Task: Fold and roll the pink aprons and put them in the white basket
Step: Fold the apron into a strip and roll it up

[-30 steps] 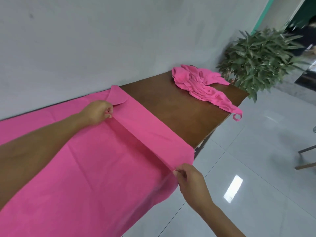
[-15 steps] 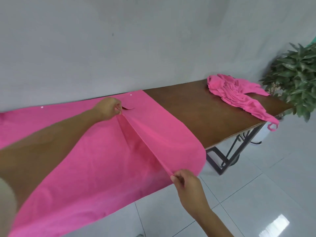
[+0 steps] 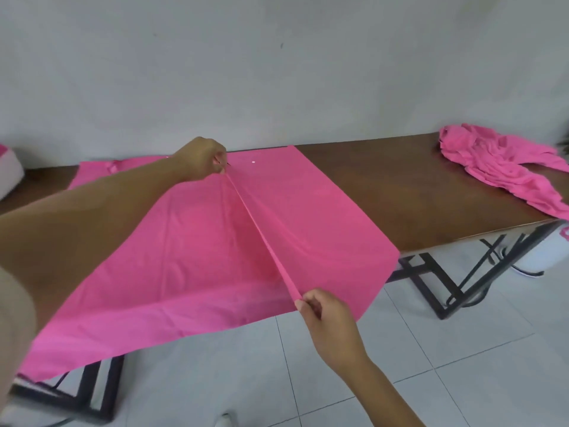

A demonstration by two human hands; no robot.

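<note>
1. Apron (image 3: 191, 241) lies spread on the counter (image 3: 385, 192), its near edge hanging over the front.
2. Left hand (image 3: 201, 160) pinches a raised fold at the apron's far side, near the wall.
3. Right hand (image 3: 326, 315) pinches the same fold at the near edge, off the counter; the fold runs taut between the hands.
4. Second apron (image 3: 498, 167) lies crumpled at the counter's right end, well apart.

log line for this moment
folding spread pink apron | left hand: pinches crease far end | right hand: pinches near end | crumpled apron: far right
</note>
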